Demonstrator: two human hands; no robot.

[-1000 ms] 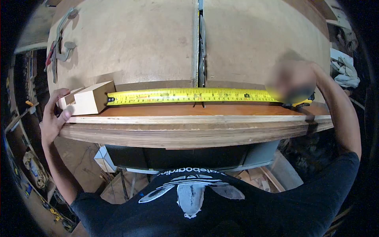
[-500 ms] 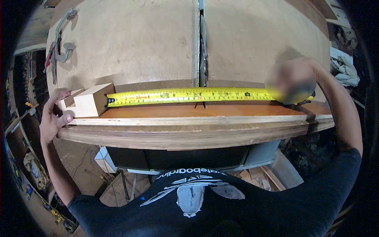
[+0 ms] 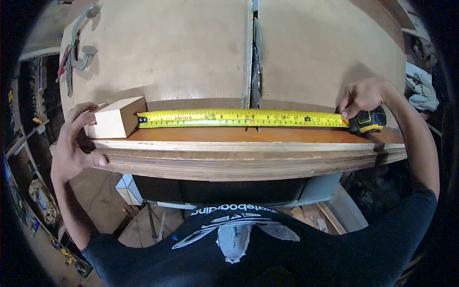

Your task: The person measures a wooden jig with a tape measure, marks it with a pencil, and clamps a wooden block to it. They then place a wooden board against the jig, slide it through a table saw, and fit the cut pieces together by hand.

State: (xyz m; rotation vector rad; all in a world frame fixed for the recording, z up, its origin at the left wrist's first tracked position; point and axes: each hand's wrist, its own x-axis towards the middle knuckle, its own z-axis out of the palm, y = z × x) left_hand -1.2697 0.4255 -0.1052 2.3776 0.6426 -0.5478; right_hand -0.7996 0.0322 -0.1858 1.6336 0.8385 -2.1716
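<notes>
Since the earlier frame, the left hand (image 3: 74,143) is sliding down, so its thumb is now pressing on the front edge of the big wooden table (image 3: 239,160) in the middle of the frame. Its fingers are curling behind the wood block (image 3: 116,118) at the left and holding it in place.

Across the middle, the yellow tape measure (image 3: 244,117) is lying flat, pulled out long. Its hook is touching the block's right face. At the right of the frame, the right hand (image 3: 363,98) is closing around the tape's black and yellow case (image 3: 367,122), with a fingertip pinning the tape down.

Near the top middle, the saw blade (image 3: 256,71) is standing in its slot, and the tape is passing right in front of it.

I think the tape is already set, and reading the number at the blade is what is left. A metal clamp (image 3: 76,43) is lying at the upper left.
</notes>
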